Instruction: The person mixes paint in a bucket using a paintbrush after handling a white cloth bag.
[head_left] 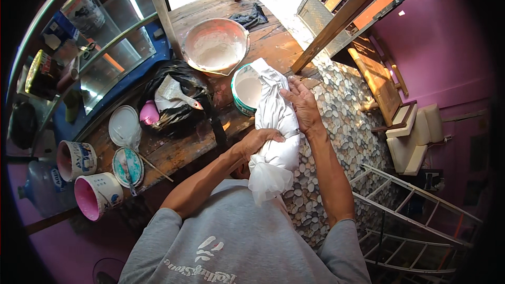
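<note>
A long white plastic bag, bulging and creased, hangs between my two hands in front of my chest. My left hand grips its lower part, thumb across the front, just above a bunched translucent end. Along the upper right side, my right hand holds the bag with thumb and curved fingers; its far fingertips are partly hidden. The bag's top end lies over the right rim of a teal-and-white tub with pale contents. Whether anything pours out cannot be seen.
Beyond the tub, a large basin with whitish residue stands on the wooden table. A paintbrush rests on a black plastic bag. Paint pails are at left, a ladder at right, above a pebbled floor.
</note>
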{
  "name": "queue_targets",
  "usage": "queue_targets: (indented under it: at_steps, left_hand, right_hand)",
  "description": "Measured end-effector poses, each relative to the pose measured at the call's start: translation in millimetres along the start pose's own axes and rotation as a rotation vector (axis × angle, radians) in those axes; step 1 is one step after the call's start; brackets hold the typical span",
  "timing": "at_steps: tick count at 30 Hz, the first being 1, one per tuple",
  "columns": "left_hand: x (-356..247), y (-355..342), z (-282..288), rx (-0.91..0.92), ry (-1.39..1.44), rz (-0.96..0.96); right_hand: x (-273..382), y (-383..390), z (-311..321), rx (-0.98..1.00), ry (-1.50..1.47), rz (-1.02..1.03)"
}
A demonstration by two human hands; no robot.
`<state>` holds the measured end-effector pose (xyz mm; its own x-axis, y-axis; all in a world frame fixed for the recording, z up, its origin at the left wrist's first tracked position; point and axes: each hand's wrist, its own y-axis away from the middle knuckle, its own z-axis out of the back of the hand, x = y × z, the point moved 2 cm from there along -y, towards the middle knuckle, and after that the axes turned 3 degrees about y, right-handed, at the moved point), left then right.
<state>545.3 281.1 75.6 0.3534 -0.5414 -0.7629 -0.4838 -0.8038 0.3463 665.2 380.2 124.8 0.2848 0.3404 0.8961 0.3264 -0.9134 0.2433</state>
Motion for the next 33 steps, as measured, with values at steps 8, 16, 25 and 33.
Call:
queue_targets:
  at_steps: [8, 16, 25, 33]
  left_hand:
    - [-16, 0, 5, -0.019, -0.104, -0.039]
    - [-33, -8, 1, 0.041, 0.245, 0.167]
    - [-9, -16, 11, 0.214, 0.54, 0.403]
    - [-17, -23, 11, 0.25, 0.65, 0.337]
  right_hand:
    - [13, 30, 6, 0.395, 0.131, -0.472]
    - [-16, 27, 38, 0.368, -0.02, -0.588]
    - [-29, 14, 1, 0.146, -0.079, -0.837]
    - [-28, -3, 8, 0.028, 0.063, -0.808]
